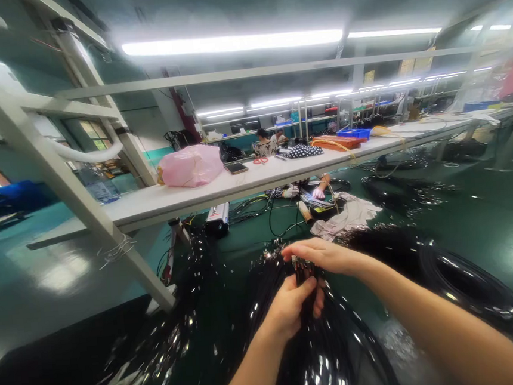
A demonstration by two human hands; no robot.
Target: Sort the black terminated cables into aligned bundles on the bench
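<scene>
My left hand is wrapped round a bundle of black cables, just below their ends. The thumb crosses the front of the bundle and fingertips show on its far side. Small metallic connector ends stick up above the fist. My right hand lies flat over these ends with its fingers stretched out, and its palm side is hidden. From the fist the cables hang down in long glossy loops towards the bottom of the view. More black cables with shiny ends lie just left of the hands.
Ahead runs a long white workbench bearing a pink plastic bag and a blue bin. Below it, another person's hands work near a pale cloth. A cable coil lies on the floor at right. A metal post stands left.
</scene>
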